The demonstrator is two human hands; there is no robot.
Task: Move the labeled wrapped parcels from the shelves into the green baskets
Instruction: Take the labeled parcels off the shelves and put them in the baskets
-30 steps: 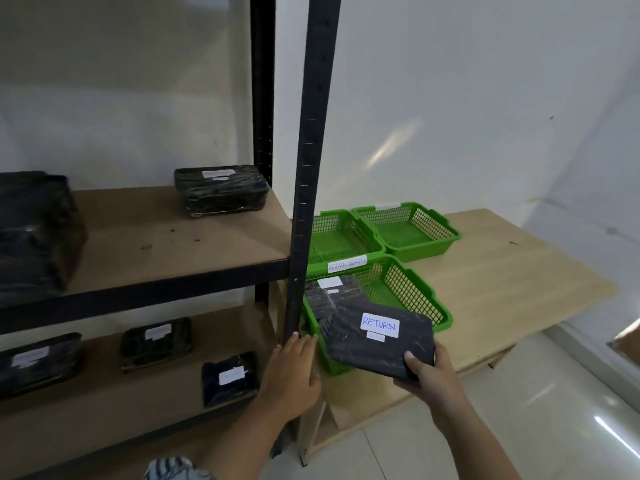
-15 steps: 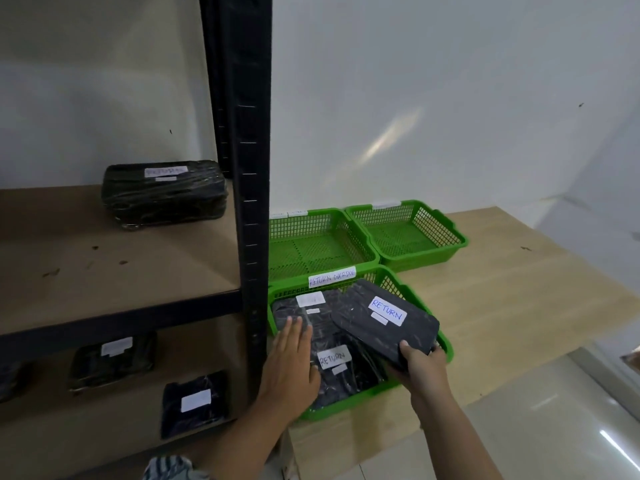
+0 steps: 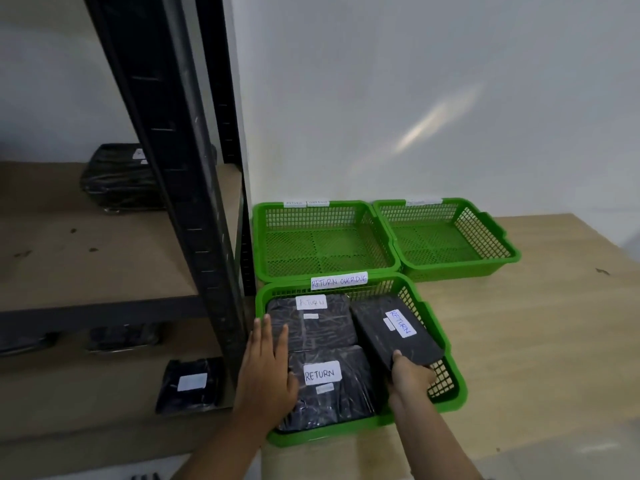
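Note:
My right hand (image 3: 410,375) grips the near end of a black wrapped parcel (image 3: 394,330) labelled RETURN, tilted inside the right side of the near green basket (image 3: 450,386), which carries a RETURN OVERDUE tag. Two more RETURN parcels lie flat in that basket, one at the back left (image 3: 311,323) and one at the front (image 3: 329,386). My left hand (image 3: 266,368) rests flat, fingers apart, over the basket's left rim and the parcels' edge. More black parcels remain on the shelves: one on the upper board (image 3: 117,178), one with a white label lower down (image 3: 190,384).
Two other green baskets (image 3: 325,237) (image 3: 450,233) stand at the back against the white wall on the wooden table (image 3: 536,341). A black shelf post (image 3: 194,202) rises just left of the baskets. Other dark parcels (image 3: 121,337) sit in shadow on the lower shelf.
My right hand has carried the RETURN parcel from above the basket's front edge down into its right side. My left hand moved from the shelf post to the basket's left rim. The view shifted right.

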